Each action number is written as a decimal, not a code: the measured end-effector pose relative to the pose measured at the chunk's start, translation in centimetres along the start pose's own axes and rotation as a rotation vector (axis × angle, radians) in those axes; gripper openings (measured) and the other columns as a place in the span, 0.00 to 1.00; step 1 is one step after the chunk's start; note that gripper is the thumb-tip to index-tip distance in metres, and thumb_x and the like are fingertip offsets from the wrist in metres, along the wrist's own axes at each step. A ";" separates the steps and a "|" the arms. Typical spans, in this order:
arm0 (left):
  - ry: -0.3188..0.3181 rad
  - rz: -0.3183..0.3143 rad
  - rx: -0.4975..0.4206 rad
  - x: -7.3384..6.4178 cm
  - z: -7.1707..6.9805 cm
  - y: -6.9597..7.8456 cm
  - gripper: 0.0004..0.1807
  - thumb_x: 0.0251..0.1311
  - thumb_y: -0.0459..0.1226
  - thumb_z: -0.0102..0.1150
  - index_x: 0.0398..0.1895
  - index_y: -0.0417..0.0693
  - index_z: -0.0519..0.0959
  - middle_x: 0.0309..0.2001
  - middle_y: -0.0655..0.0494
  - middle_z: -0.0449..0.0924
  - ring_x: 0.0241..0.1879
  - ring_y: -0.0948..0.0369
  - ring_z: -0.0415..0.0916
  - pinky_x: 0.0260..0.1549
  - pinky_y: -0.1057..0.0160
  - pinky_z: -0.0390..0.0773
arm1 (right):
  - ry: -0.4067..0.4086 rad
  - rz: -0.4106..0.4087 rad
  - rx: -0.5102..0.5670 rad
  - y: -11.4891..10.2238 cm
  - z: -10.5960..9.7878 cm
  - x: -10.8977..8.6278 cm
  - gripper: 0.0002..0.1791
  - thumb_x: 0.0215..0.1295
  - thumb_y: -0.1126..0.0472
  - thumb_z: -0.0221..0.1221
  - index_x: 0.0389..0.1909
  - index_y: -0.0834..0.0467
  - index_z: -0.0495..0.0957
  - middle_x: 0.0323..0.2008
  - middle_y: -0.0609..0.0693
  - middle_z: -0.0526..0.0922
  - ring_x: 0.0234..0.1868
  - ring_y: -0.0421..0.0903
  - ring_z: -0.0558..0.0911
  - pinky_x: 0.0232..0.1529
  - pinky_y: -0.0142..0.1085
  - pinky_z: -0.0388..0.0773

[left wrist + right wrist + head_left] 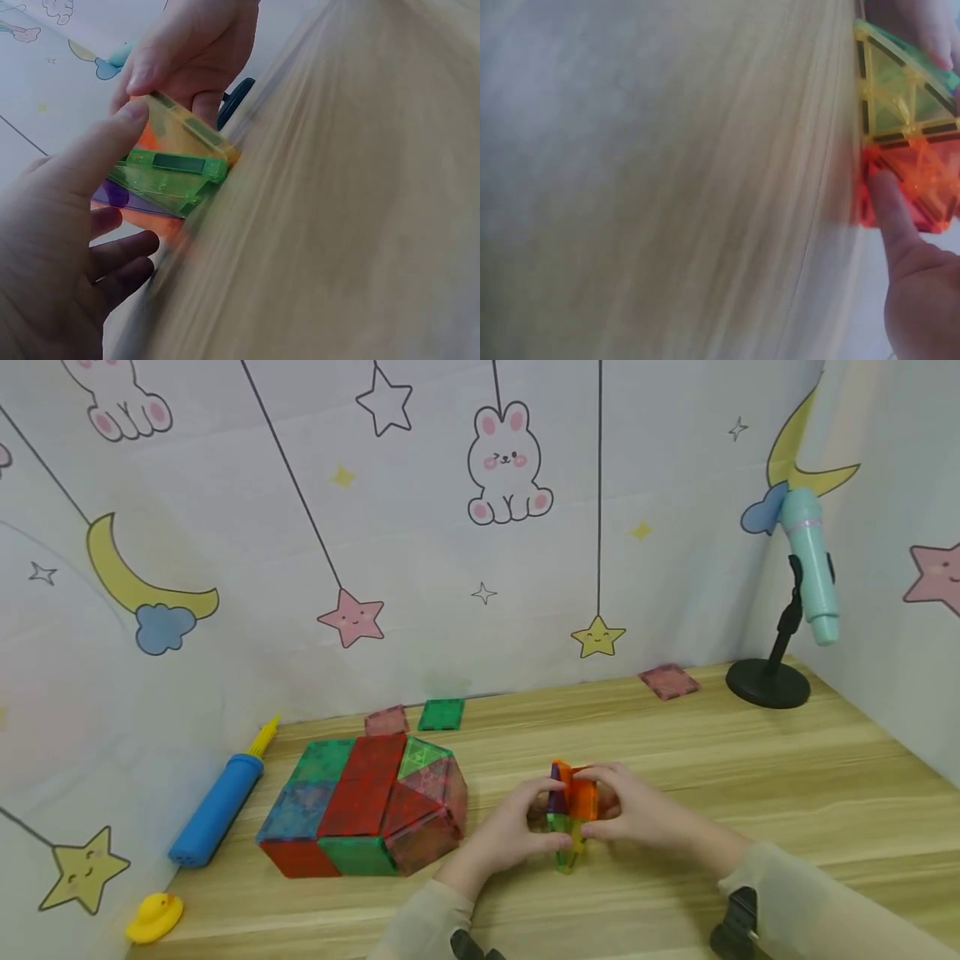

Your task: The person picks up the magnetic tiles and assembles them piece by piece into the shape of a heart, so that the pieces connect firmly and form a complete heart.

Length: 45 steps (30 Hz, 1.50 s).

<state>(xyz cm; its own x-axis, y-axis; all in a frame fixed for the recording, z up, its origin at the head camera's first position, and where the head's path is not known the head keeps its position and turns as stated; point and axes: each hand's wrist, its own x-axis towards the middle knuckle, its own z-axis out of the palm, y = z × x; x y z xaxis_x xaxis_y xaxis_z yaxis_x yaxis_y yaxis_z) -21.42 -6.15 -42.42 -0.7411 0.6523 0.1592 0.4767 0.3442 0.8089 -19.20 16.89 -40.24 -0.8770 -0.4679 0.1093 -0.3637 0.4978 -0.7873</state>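
Note:
Between both hands stands a small cluster of translucent magnetic tiles on the wooden tabletop. The left hand pinches its left side, where purple and green pieces show. On the opposite side, the right hand grips the orange part between thumb and fingers. In the left wrist view, a green triangular tile lies beside a yellow one, under the left thumb. The right wrist view shows yellow triangular tiles joined to orange ones, with a right-hand digit against the red-orange side. Some fingertips are hidden behind the tiles.
Left of the hands sits a larger block of red, green and blue magnetic tiles. Loose tiles lie behind: pink, green, another pink. A blue pump and yellow duck are left; a microphone stands back right.

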 end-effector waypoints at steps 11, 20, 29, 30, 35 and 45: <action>0.255 -0.155 0.041 -0.4 -0.3 -0.3 0.07 0.60 0.37 0.58 0.40 0.47 0.78 0.28 0.61 0.72 0.25 0.66 0.67 0.26 0.69 0.69 | 0.017 0.235 0.299 1.6 -0.8 -0.7 0.28 0.60 0.66 0.58 0.61 0.69 0.64 0.55 0.64 0.70 0.35 0.47 0.76 0.33 0.33 0.74; 0.292 -0.181 -0.070 -0.3 0.1 -0.6 0.06 0.56 0.29 0.58 0.37 0.42 0.78 0.26 0.58 0.70 0.18 0.66 0.68 0.17 0.68 0.72 | 0.047 0.291 0.331 2.2 -1.6 -1.1 0.29 0.59 0.67 0.57 0.62 0.68 0.65 0.60 0.65 0.66 0.43 0.48 0.77 0.41 0.35 0.75; 0.233 -0.330 -0.293 0.3 0.4 0.3 0.28 0.59 0.37 0.60 0.63 0.48 0.64 0.38 0.49 0.73 0.18 0.59 0.73 0.12 0.59 0.76 | 0.059 0.280 0.302 1.8 -1.3 -1.2 0.29 0.60 0.66 0.58 0.62 0.67 0.64 0.60 0.66 0.66 0.43 0.48 0.77 0.41 0.33 0.74; 0.238 -0.358 -0.324 0.5 0.6 0.5 0.33 0.59 0.38 0.60 0.67 0.49 0.60 0.43 0.46 0.73 0.20 0.58 0.75 0.11 0.58 0.76 | 0.065 0.273 0.311 1.7 -1.1 -1.2 0.29 0.61 0.65 0.58 0.62 0.68 0.63 0.60 0.67 0.65 0.45 0.50 0.77 0.42 0.34 0.75; 0.332 -0.494 -0.370 1.8 1.8 1.3 0.40 0.56 0.40 0.58 0.71 0.50 0.52 0.61 0.38 0.62 0.34 0.53 0.75 0.10 0.57 0.75 | 0.181 0.321 0.327 0.6 0.7 -0.6 0.32 0.66 0.61 0.54 0.67 0.66 0.54 0.65 0.68 0.57 0.59 0.60 0.69 0.56 0.46 0.67; 0.462 -0.473 -0.429 2.8 2.5 2.1 0.26 0.61 0.40 0.53 0.61 0.39 0.62 0.53 0.47 0.71 0.50 0.55 0.71 0.53 0.53 0.69 | 0.424 0.410 0.427 -1.0 2.8 1.1 0.29 0.71 0.64 0.45 0.68 0.66 0.49 0.68 0.69 0.52 0.68 0.61 0.53 0.65 0.53 0.50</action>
<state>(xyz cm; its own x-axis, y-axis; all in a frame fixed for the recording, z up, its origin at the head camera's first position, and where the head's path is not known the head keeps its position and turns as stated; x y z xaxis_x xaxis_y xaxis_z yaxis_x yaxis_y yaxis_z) -21.26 -1.89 -41.69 -0.9860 0.1220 -0.1135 -0.0929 0.1634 0.9822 -18.92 13.82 -41.08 -0.9943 0.0615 -0.0875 0.0983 0.2034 -0.9742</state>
